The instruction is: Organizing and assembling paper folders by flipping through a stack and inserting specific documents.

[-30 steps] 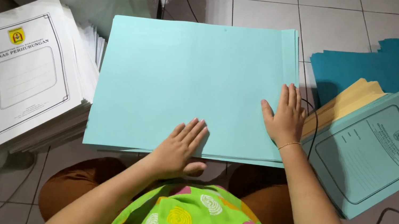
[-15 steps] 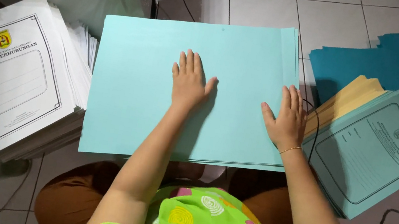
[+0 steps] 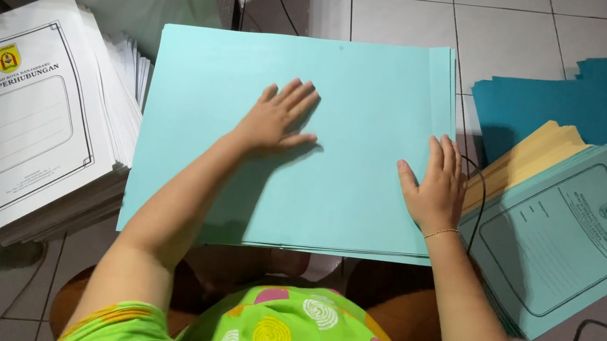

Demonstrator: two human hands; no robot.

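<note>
Head view: a stack of light blue sheets (image 3: 331, 200) is seen lying flat over the person's lap, above the tiled floor (image 3: 509, 24). The left hand (image 3: 279, 117) is laid open, palm down, near the stack's middle. The right hand (image 3: 432, 188) is pressed flat, fingers spread, at its right edge. A white printed stack (image 3: 17, 114) is noted left, printed blue covers (image 3: 572, 232) right.

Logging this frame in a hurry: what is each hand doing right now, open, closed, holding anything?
Left hand: open, palm flat on the light blue sheet stack, holding nothing.
Right hand: open, flat on the same stack near its right edge, holding nothing.
</note>
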